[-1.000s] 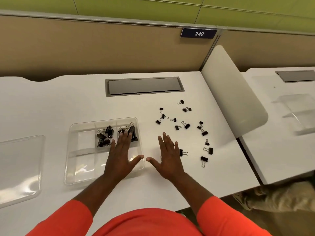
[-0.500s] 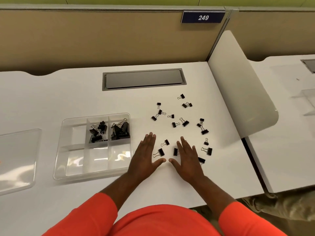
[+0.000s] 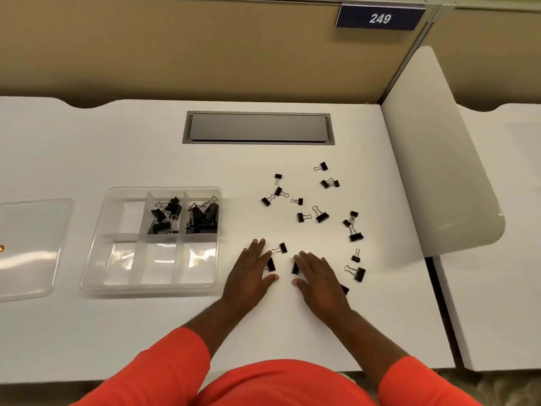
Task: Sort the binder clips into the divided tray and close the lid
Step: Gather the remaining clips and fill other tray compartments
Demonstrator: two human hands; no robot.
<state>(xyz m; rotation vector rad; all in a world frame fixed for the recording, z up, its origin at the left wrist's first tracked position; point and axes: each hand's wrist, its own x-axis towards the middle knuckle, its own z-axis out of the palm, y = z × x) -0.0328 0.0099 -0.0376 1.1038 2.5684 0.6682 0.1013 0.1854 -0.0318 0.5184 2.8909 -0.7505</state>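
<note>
A clear divided tray [image 3: 96, 259] sits on the white desk, left of centre. Its two far right compartments hold black binder clips [image 3: 202, 218]; the other compartments look empty. Its clear lid [image 3: 29, 247] lies flat at the far left. Several small black binder clips [image 3: 322, 215] are scattered on the desk to the right of the tray. My left hand [image 3: 248, 276] and my right hand [image 3: 319, 279] lie flat on the desk side by side, fingers straight, at the near edge of the scatter. A clip [image 3: 281, 248] lies between their fingertips, and two more peek out beside the index fingers.
A grey cable hatch [image 3: 257, 128] is set into the desk at the back. A white divider panel [image 3: 439, 159] stands at the right edge, with a gap and another desk beyond it. A tan partition wall closes the back.
My left hand left the tray and moved right onto the desk. Both hands now lie close together among the nearest loose clips. The camera has tilted down and shifted.
</note>
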